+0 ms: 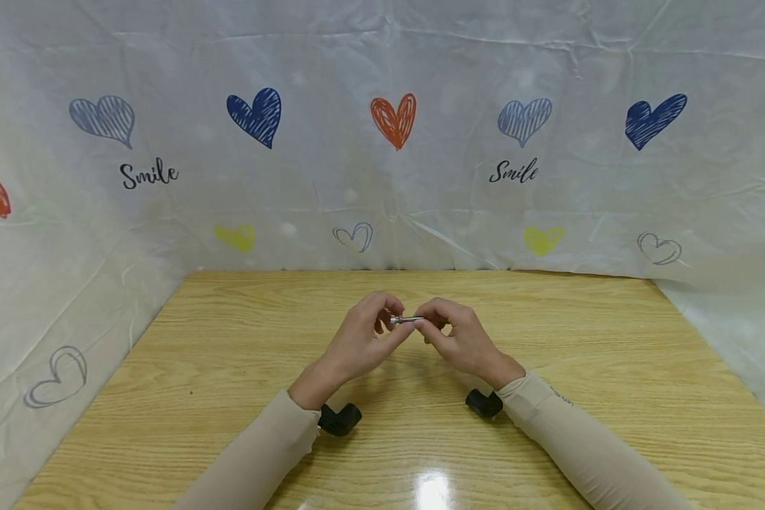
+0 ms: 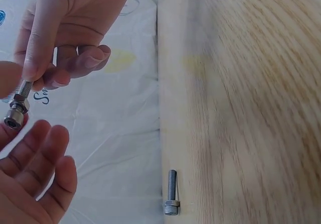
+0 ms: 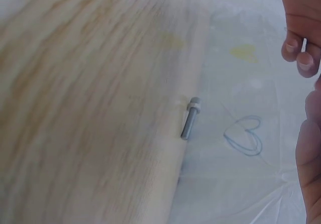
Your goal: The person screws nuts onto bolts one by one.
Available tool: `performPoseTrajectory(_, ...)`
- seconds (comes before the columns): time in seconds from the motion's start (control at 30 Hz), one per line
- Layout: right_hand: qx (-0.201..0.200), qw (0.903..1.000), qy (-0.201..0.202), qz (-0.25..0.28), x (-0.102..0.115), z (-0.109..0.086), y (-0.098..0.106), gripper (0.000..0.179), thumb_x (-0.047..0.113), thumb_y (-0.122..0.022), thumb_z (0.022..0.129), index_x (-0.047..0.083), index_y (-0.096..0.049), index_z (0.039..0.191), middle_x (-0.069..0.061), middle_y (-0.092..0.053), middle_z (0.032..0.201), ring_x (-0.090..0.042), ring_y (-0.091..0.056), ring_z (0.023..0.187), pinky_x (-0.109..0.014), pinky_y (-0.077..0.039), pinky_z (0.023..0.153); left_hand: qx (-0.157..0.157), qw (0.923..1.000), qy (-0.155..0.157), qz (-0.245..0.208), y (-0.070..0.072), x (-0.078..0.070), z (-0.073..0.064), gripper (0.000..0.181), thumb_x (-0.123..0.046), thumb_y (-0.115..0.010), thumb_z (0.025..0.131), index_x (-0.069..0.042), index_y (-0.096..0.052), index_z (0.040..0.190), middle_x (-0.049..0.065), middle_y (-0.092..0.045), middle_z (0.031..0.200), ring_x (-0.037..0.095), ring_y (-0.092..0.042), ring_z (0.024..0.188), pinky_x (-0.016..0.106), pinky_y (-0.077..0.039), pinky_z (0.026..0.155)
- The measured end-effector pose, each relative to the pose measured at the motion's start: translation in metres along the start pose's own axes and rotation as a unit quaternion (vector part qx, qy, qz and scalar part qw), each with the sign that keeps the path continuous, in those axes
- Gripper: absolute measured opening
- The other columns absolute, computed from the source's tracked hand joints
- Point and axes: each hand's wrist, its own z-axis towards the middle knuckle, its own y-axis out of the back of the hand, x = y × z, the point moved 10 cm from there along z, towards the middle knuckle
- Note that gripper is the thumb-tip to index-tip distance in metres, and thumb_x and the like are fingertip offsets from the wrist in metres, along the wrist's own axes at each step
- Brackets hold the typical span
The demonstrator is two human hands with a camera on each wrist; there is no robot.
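A silver socket-head bolt (image 1: 404, 319) with a nut (image 2: 20, 103) on its thread is held level above the table, between both hands. My right hand (image 1: 462, 336) pinches the threaded end between thumb and fingertips. The left hand (image 1: 363, 340) holds the bolt near its head, thumb and index finger about it; its other fingers are loosely bent in the left wrist view. A second bolt (image 2: 171, 191) with a nut lies on the tabletop, seen also in the right wrist view; the head view does not show it.
The wood-grain table (image 1: 261, 312) ends at a white cloth backdrop (image 1: 319, 177) printed with hearts and words. A similar cloth hangs along the left side. Black devices (image 1: 341, 420) sit at both wrists.
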Motion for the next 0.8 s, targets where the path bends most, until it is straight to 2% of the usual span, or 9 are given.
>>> performPoseTrajectory(0.13,0.000,1.0000,0.004,0.000,0.0010,0.0007,-0.0009,0.012,-0.009,-0.061,0.088,0.001,-0.062,0.095,-0.008,-0.057,0.070,-0.012,-0.050,0.057,-0.032,-0.043,0.048,0.005,0.9998,-0.020,0.008,-0.0002,-0.0054,0.0007,0.016,-0.010,-0.067,0.089,-0.007,-0.055,0.099,0.001,-0.054,0.091,0.015,-0.052,0.076,0.036,-0.049,0.063)
performPoseTrajectory(0.23,0.001,1.0000,0.004,0.000,0.0008,0.0010,-0.0013,0.013,-0.009,-0.061,0.089,0.002,-0.062,0.095,-0.008,-0.058,0.070,-0.011,-0.050,0.057,-0.031,-0.042,0.048,0.005,0.9996,-0.024,0.010,-0.0002,-0.0067,0.0011,0.013,-0.007,-0.066,0.090,-0.006,-0.055,0.097,0.001,-0.053,0.090,0.012,-0.051,0.076,0.036,-0.049,0.063)
performPoseTrajectory(0.4,0.002,1.0000,-0.001,0.002,0.0007,0.0012,0.0000,0.012,0.000,-0.061,0.092,0.011,-0.063,0.097,0.001,-0.058,0.072,-0.007,-0.050,0.058,-0.028,-0.043,0.049,0.006,0.9998,-0.016,0.006,-0.0004,-0.0048,0.0010,0.005,-0.014,-0.059,0.096,-0.009,-0.057,0.095,-0.001,-0.053,0.089,0.011,-0.049,0.076,0.037,-0.048,0.063)
performPoseTrajectory(0.6,0.004,1.0000,0.003,0.007,0.0012,0.0009,0.0008,0.007,0.008,-0.060,0.095,0.013,-0.064,0.098,0.003,-0.057,0.073,-0.007,-0.051,0.058,-0.028,-0.043,0.050,0.008,0.9999,0.007,0.007,-0.0009,0.0001,0.0010,0.017,-0.019,-0.052,0.100,-0.015,-0.060,0.086,-0.004,-0.053,0.086,0.009,-0.046,0.075,0.035,-0.046,0.063)
performPoseTrajectory(0.7,0.004,1.0000,0.001,0.006,0.0010,0.0009,0.0009,0.007,0.007,-0.060,0.094,0.011,-0.064,0.098,0.002,-0.057,0.073,-0.008,-0.051,0.059,-0.028,-0.044,0.051,0.010,0.9998,0.015,0.004,-0.0012,0.0018,0.0008,0.014,-0.021,-0.054,0.099,-0.014,-0.062,0.091,-0.004,-0.054,0.087,0.011,-0.048,0.075,0.035,-0.047,0.064)
performPoseTrajectory(0.8,0.002,1.0000,-0.006,0.001,0.0007,0.0009,0.0014,0.010,0.004,-0.060,0.093,0.011,-0.064,0.098,0.002,-0.058,0.073,-0.008,-0.053,0.060,-0.029,-0.046,0.052,0.011,0.9999,0.011,-0.003,-0.0012,0.0011,0.0009,0.013,-0.022,-0.062,0.095,-0.010,-0.059,0.100,-0.001,-0.055,0.092,0.014,-0.052,0.075,0.036,-0.048,0.064)
